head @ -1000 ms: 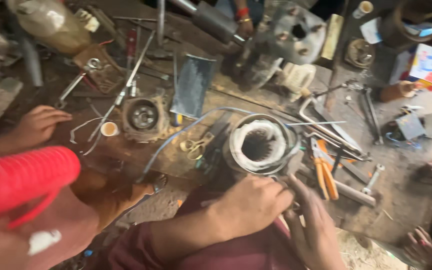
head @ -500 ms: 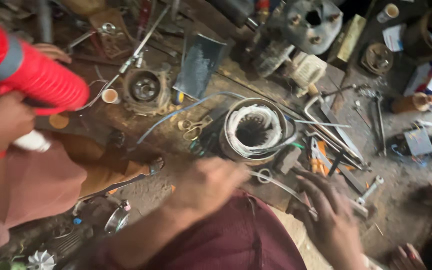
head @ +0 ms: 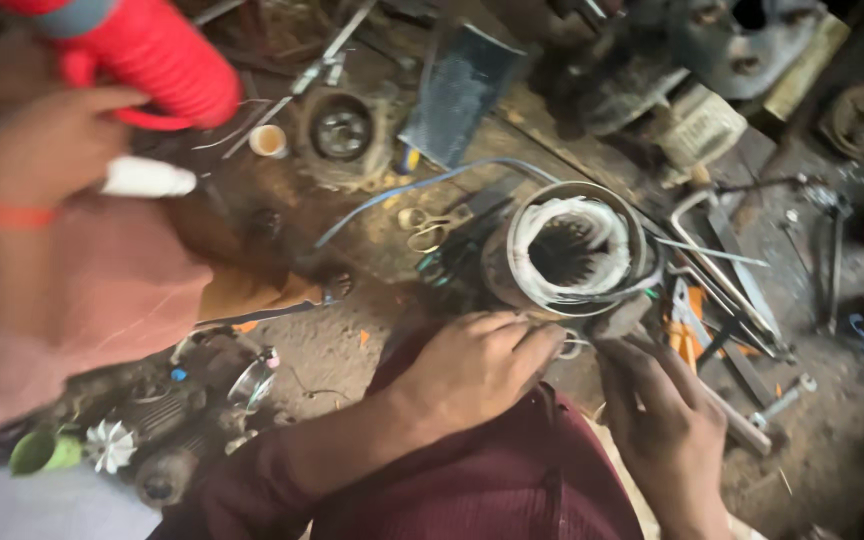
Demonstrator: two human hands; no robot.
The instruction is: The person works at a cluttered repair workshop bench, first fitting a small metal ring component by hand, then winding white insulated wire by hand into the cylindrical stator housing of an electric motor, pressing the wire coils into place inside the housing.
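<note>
A round motor stator [head: 567,250] with white windings in a metal ring lies on the dirty work surface, right of the middle. My left hand [head: 472,370] is curled against its near rim, fingers closed on the edge. From the lower right, my right hand [head: 662,415] reaches in, and its fingertips pinch at the rim's lower right side. What is between the fingers is hidden. My dark red sleeves [head: 472,490] fill the bottom of the view.
Another person's hand [head: 42,150] holds a red ribbed tool [head: 152,55] at the top left. Scissors [head: 432,225], a round bearing housing [head: 340,130], a dark metal plate [head: 457,95], orange-handled pliers [head: 687,320] and rods lie around. A small engine [head: 172,430] sits at the lower left.
The other person's red tool rose from the lower left to the top left. My two hands moved up against the stator's near rim.
</note>
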